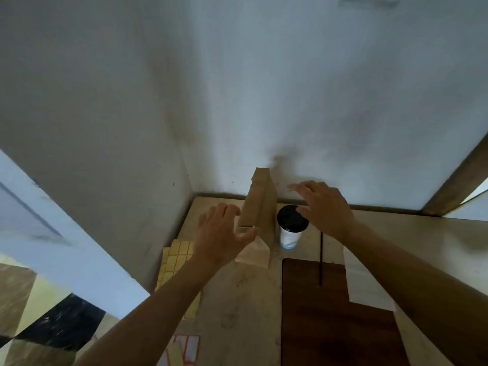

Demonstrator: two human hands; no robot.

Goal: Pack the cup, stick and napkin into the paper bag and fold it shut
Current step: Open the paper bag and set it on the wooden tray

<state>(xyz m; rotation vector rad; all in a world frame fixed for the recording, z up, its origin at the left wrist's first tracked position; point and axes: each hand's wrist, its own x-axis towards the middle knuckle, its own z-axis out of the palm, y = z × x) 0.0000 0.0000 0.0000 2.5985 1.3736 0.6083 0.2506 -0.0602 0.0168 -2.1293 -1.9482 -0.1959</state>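
A flat brown paper bag (260, 207) leans upright against the back wall, its folded base resting on the table. Just right of it stands a white cup (290, 235) with a black lid. A thin black stick (321, 260) lies on the table in front of the cup, and a white napkin (365, 283) lies to its right, partly under my right forearm. My left hand (220, 233) hovers open at the bag's lower left, fingers spread. My right hand (326, 207) hovers open above and right of the cup, holding nothing.
Sheets of yellow and orange stickers (175, 262) lie at the table's left edge, with more at the front (184, 350). A dark wooden board (330, 326) covers the table's near middle. Walls close off the back and left.
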